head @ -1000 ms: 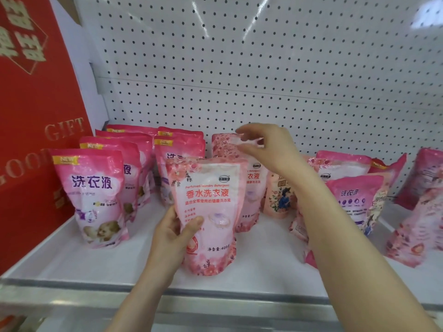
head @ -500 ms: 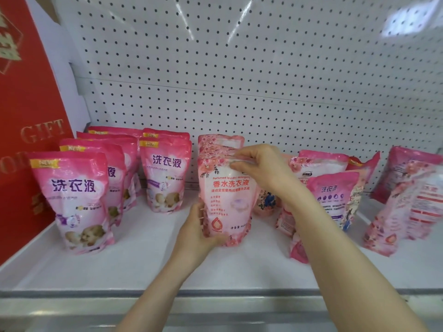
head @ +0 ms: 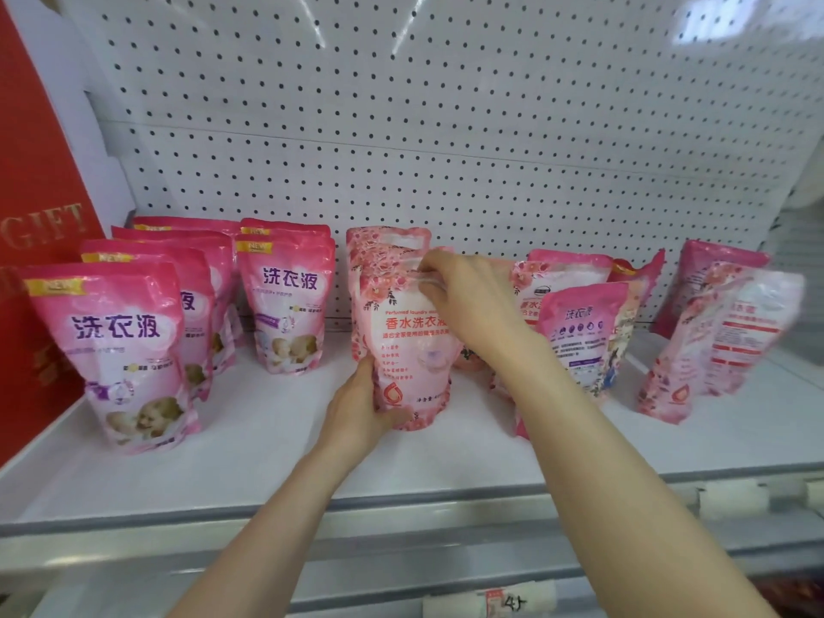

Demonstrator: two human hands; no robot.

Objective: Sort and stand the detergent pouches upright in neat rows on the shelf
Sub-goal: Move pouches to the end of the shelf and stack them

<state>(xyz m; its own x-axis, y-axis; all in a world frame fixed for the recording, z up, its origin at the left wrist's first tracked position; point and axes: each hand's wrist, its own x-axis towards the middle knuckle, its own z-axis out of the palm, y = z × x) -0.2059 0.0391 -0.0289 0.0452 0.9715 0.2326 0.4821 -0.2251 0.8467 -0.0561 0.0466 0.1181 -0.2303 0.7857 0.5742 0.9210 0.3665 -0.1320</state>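
Note:
A pale pink floral detergent pouch stands upright at mid-shelf, right in front of a second floral pouch. My left hand grips its lower left corner. My right hand pinches its top edge. To the left, several darker pink pouches stand in rows, one more row beginning at another pouch. To the right, mixed pouches lean untidily behind my right forearm, and floral ones tilt at the far right.
The white shelf has a metal front lip and a white pegboard back wall. A red gift box borders the shelf on the left. A price tag sits on the rail below.
The floral pouch went from being held near the shelf front to standing further back in front of the other floral pouch. My right hand came down onto its top.

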